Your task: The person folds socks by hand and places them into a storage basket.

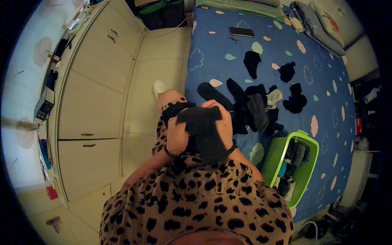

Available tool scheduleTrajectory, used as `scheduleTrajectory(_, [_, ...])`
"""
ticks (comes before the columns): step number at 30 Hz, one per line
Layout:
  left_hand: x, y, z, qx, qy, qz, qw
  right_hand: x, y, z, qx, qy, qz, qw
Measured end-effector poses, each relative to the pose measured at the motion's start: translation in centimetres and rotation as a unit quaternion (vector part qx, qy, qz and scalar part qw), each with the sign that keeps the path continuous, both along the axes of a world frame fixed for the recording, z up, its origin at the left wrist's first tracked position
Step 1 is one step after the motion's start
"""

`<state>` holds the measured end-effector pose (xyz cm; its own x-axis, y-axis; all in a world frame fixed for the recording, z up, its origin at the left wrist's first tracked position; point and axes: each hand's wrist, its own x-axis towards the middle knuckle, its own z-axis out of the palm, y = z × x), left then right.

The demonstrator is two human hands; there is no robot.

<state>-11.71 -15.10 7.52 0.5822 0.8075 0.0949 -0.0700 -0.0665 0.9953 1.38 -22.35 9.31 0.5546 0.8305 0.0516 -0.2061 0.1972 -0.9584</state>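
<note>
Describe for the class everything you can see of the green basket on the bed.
The basket is bright green, smooth and plastic-looking, roughly rectangular with rounded corners, with a small tab at its far end. It stands open on the blue bed, to the person's right. Cloth pieces, mostly dark with some pale and teal, lie inside, leaving part of the inner wall bare. The right forearm is close by; whether they touch cannot be told.
</note>
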Motion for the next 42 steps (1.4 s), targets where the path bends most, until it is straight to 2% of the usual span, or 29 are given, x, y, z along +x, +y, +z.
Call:
scheduleTrajectory(1, [0.1, 0.0, 0.0, -0.206, -0.1, -0.014, 0.973, 0.6, 0.1, -1.6, 0.056, 0.099, 0.04, 0.993])
scheduleTrajectory(2, [0.2, 0.1, -0.1, -0.401, -0.194, -0.028, 0.895, 0.6, -0.1, -1.8, 0.058, 0.097, 0.04, 0.993])
scheduleTrajectory(4, [0.2, 1.0, -0.6, -0.426, -0.207, -0.057, 0.879, 0.7, -0.3, -1.0, 0.043, 0.257, 0.049, 0.964])
scheduleTrajectory(5, [0.1, 1.5, -0.9, -0.452, -0.218, -0.082, 0.861, 0.9, -0.4, -0.7, 0.043, 0.256, 0.049, 0.965])
scheduleTrajectory(7, [-0.4, 2.3, -1.4, -0.454, -0.216, -0.108, 0.858, 1.3, -0.8, -0.3, 0.082, 0.311, 0.162, 0.933])
scheduleTrajectory(8, [-0.5, 2.6, -1.5, -0.455, -0.214, -0.136, 0.854, 1.5, -0.8, 0.0, 0.081, 0.313, 0.163, 0.932])
scheduleTrajectory(9, [-0.3, 2.7, -0.5, -0.456, -0.213, -0.136, 0.854, 1.8, -0.7, 0.3, 0.08, 0.333, 0.18, 0.922])
scheduleTrajectory(11, [0.1, 2.5, 2.3, -0.52, -0.218, -0.145, 0.813, 2.2, -1.0, 0.2, 0.078, 0.354, 0.195, 0.911])
scheduleTrajectory(13, [-0.1, 3.0, 2.0, -0.503, -0.229, -0.162, 0.818, 2.5, -1.0, -0.5, 0.103, 0.304, 0.268, 0.908])
scheduleTrajectory(14, [-0.1, 3.1, 1.9, -0.484, -0.241, -0.179, 0.822, 2.7, -1.0, -0.8, 0.102, 0.304, 0.27, 0.908])
scheduleTrajectory(15, [-0.3, 3.1, 2.1, -0.483, -0.242, -0.178, 0.822, 2.8, -1.0, -1.2, 0.043, 0.162, 0.222, 0.96])
scheduleTrajectory(16, [-0.4, 2.9, 2.4, -0.415, -0.229, -0.195, 0.859, 2.8, -1.0, -1.6, -0.017, 0.015, 0.167, 0.986])
scheduleTrajectory(17, [-0.4, 2.7, 2.5, -0.345, -0.215, -0.211, 0.889, 2.8, -0.8, -2.1, -0.017, 0.016, 0.166, 0.986])
scheduleTrajectory(19, [-0.6, 2.3, 1.9, -0.318, -0.2, -0.209, 0.903, 2.4, -0.4, -2.8, 0.023, -0.053, 0.077, 0.995])
scheduleTrajectory(21, [-0.8, 2.1, 1.6, -0.289, -0.187, -0.203, 0.917, 1.8, 0.0, -2.7, 0.044, -0.056, 0.055, 0.996])
scheduleTrajectory(23, [-1.6, 2.4, 1.6, -0.206, -0.065, -0.209, 0.954, 1.6, 0.0, -3.1, 0.064, -0.058, 0.036, 0.996])
scheduleTrajectory(24, [-1.9, 2.5, 1.5, -0.206, -0.066, -0.208, 0.954, 1.7, 0.1, -3.7, 0.079, -0.057, 0.041, 0.994])
scheduleTrajectory(26, [-2.3, 2.7, 1.3, -0.115, 0.023, -0.217, 0.969, 1.6, 0.1, -4.0, 0.094, -0.057, 0.046, 0.993])
scheduleTrajectory(29, [-2.0, 2.3, 2.3, -0.11, -0.007, -0.21, 0.971, 1.1, 0.2, -3.1, 0.107, -0.024, 0.042, 0.993])
scheduleTrajectory(36, [-1.7, 1.8, 2.4, -0.074, 0.002, -0.191, 0.979, 1.1, 0.3, -5.0, 0.135, -0.006, 0.039, 0.99])
scheduleTrajectory(38, [-1.7, 1.9, 2.0, -0.036, 0.007, -0.178, 0.983, 1.0, 0.3, -4.8, 0.139, 0.003, 0.037, 0.99])
scheduleTrajectory(40, [-1.6, 1.7, 2.7, -0.053, 0.018, -0.165, 0.985, 0.8, 0.4, -3.9, 0.142, 0.025, 0.038, 0.989])
scheduleTrajectory(41, [-1.6, 1.6, 2.9, -0.07, 0.029, -0.153, 0.985, 0.8, 0.3, -3.6, 0.142, 0.025, 0.038, 0.989])
scheduleTrajectory(42, [-1.6, 1.7, 2.7, -0.07, 0.029, -0.151, 0.986, 0.7, 0.1, -3.4, 0.134, -0.031, 0.054, 0.989])
